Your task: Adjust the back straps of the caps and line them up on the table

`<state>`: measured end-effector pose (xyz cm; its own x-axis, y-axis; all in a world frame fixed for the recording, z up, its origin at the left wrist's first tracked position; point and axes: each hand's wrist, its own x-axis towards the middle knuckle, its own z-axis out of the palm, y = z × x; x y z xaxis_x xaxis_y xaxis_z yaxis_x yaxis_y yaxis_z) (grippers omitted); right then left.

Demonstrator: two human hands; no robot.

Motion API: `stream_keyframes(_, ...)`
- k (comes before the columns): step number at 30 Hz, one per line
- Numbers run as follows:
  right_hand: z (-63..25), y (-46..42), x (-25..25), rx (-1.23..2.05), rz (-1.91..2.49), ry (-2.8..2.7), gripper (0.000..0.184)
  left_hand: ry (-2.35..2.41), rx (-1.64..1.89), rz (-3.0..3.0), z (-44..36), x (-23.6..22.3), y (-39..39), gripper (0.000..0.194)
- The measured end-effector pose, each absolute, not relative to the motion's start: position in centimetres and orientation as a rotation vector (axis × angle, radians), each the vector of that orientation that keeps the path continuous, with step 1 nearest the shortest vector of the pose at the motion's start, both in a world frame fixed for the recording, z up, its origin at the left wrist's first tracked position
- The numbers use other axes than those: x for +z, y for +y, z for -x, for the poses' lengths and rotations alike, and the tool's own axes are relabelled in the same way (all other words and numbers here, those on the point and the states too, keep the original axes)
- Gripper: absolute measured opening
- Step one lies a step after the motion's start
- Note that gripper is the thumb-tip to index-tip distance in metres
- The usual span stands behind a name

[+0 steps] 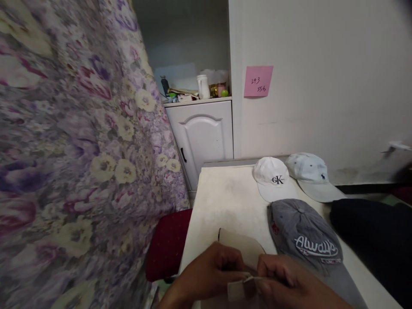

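Observation:
At the near edge of the table, a beige cap [242, 245] is held between my two hands, its curved edge pointing away from me. My left hand [209, 271] is closed, thumb and fingers pinching the cap's strap. My right hand [289, 279] is likewise closed, gripping the other side of the strap. A short light strap end [236, 291] hangs between the hands, and the fingers partly hide the fastening. Just beyond my right hand lies a grey cap [301, 234] with white "Always" lettering.
A white cap [272, 176] and a pale blue cap [310, 174] sit at the back of the cloth-covered table [222, 193]. Dark fabric [373, 236] lies at the right. A floral curtain [106, 150] hangs at the left, beside a red seat [169, 244].

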<state>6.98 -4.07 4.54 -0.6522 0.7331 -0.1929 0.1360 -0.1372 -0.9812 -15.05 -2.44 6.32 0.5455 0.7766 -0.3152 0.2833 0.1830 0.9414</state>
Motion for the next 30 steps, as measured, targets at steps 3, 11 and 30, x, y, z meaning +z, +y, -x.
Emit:
stream_keyframes(3,-6.8,-4.1,4.8,1.793,0.972,-1.751,0.029,0.976,0.446,-1.418,15.0,6.4,-2.5,0.029)
stream_keyframes(11,-6.6,-4.0,5.1,1.811,0.998,-1.77,0.023,0.962,0.423,-1.426,15.2,6.3,-2.5,0.032)
stream_keyframes(30,-6.2,-3.7,3.1,1.948,0.919,-1.579,0.026,0.871,0.377,-1.531,16.0,6.8,-2.9,0.035)
